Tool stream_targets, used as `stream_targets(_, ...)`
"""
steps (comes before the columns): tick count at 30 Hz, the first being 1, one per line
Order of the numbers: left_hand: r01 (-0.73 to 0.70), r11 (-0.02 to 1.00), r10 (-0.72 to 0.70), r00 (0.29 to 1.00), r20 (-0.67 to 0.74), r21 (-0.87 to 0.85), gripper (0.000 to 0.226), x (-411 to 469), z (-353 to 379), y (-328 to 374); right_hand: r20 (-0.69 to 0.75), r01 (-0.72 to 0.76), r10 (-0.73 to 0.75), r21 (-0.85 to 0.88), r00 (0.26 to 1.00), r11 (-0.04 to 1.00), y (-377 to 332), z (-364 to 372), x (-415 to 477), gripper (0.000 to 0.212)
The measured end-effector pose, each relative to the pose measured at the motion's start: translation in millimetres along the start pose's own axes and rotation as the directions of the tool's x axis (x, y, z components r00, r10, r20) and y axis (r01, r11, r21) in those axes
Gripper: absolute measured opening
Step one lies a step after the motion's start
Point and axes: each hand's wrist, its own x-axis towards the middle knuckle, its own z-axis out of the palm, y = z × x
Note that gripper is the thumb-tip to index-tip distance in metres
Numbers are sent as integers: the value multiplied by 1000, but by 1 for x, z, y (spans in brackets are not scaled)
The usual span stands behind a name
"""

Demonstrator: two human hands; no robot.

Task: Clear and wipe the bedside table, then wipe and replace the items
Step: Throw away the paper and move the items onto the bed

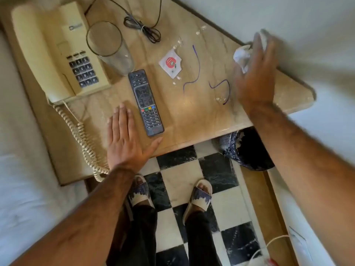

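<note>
Early in the clearing stage, by my read: bedside table (192, 116) still has everything on it. Right hand (255, 73) is blurred at the far right corner, fingers spread over a crumpled white tissue (242, 55); looks like it's closing on the wad, but I can't tell if the grip is actually made. Left hand (124, 139) lies flat and released, palm down on the near edge, just beside the remote (146, 102), maybe touching it with the thumb side, holding nothing. Phone (55, 52) sits far left with its coiled cord (84, 143) hanging off the front; empty glass (109, 47) between phone and remote; bundled black cable (143, 29) at the back; torn sachet (171, 63) in the middle with white crumbs around it; two purple threads (194, 73) lie loose toward the right. To do this step well I'd gather the tissue fully into the palm so no bits drop, then pick up sachet and threads too, and dump them in the bin (247, 150) under the table's right edge. Crumbs are better swept to the edge than pinched. I'd move the glass out early; it's the tip risk.
</note>
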Motion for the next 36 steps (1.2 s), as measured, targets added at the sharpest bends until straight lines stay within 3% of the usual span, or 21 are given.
stream_targets(3,20,1000,-20,1000,-7,2,117,-1,-1,0,112,20,-7,-118,994,993,3,8,22,48)
stream_targets(5,16,1000,-15,999,-28,26,116,-3,2,0,151,-47,51,-29,987,998,6,6,21,41)
stream_targets(10,-2,1000,5,998,-66,31,115,-3,4,0,-81,-210,226,168,971,963,40,-34,-58,43)
stream_targets(15,-10,999,14,993,-119,34,112,-3,7,-1,-5,-523,532,174,847,834,108,-27,-167,41)
stream_targets(19,-5,999,10,990,-144,36,113,-4,14,-3,278,-693,654,64,703,718,142,-3,-179,71)
stream_targets(21,-6,999,12,991,-134,47,114,-4,14,-3,320,-751,700,59,638,658,149,0,-181,81)
stream_targets(22,-7,999,13,992,-123,52,114,-3,14,-2,290,-751,707,66,644,657,149,-2,-181,77)
stream_targets(23,-5,999,10,994,-108,51,114,-4,13,-1,241,-729,697,82,676,679,144,-6,-182,69)
stream_targets(25,3,998,1,997,-83,55,115,-3,10,-1,111,-587,576,150,810,796,123,-14,-177,51)
stream_targets(27,9,999,-6,998,-58,50,116,-3,9,1,-18,-335,345,201,938,921,88,-22,-158,38)
stream_targets(29,8,999,-6,999,-47,52,116,-3,7,2,-63,-104,124,252,990,962,43,-23,-128,30)
stream_targets(32,8,998,-6,999,-36,57,116,-1,4,3,47,92,-118,376,992,922,-34,-12,-70,36)
stream_targets(36,14,999,-13,1000,-26,46,116,-1,3,3,305,412,-436,142,847,900,-111,19,4,54)
